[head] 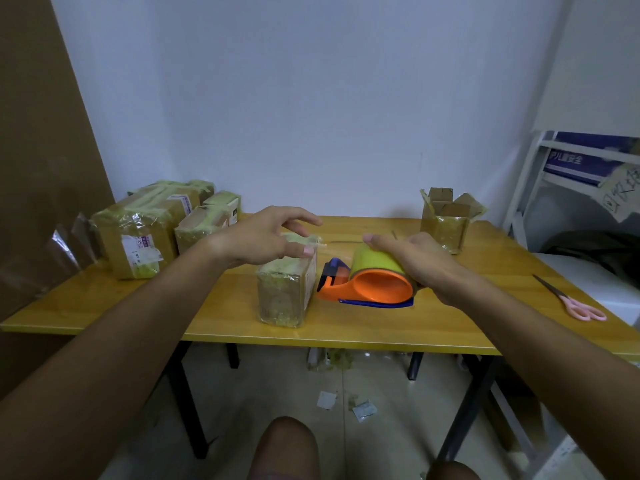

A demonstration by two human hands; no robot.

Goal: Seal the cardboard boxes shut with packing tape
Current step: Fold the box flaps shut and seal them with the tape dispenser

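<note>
left hand (268, 237) spread over box (287, 289) | right hand (412, 261) grips tape dispenser (370, 282), fingers hidden

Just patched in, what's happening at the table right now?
A person is taping boxes at a yellow table. The right hand grips an orange tape dispenser beside a small taped box; the left hand hovers open over that box. More taped boxes sit at the far left, and one open box waits at the far right. Pink scissors lie at the right edge.

Four boxes (285, 292), one dispenser (367, 282), one scissors (571, 303).
</note>
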